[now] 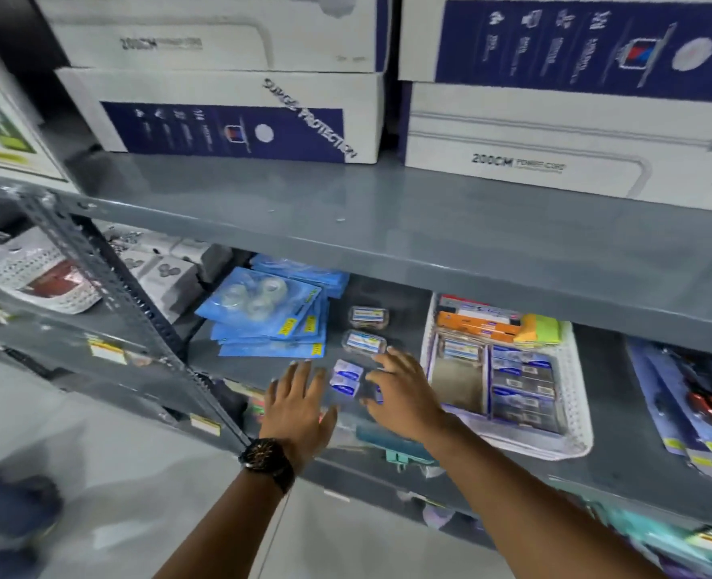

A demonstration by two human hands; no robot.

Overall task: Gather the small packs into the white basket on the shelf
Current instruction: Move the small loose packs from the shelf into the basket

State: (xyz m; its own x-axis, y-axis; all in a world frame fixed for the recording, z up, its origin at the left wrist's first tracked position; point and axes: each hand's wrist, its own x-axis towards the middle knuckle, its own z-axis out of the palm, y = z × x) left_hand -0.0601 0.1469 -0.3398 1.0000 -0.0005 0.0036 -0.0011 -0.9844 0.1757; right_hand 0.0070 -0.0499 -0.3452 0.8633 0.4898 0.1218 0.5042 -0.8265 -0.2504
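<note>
Some packs already fill the basket point(575, 394); loose packs point(347, 378) lie on the shelf point(387, 302) between the left hand point(300, 405) and right hand point(404, 394), both spread wide, holding nothing.

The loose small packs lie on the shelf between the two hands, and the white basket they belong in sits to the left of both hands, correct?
Not quite. The head view shows the white basket to the right of both hands, beside the right hand. The small packs do lie between it and the left hand.

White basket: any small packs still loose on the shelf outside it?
Yes: small packs lie on the grey shelf between the hands, left of the white basket.
</note>
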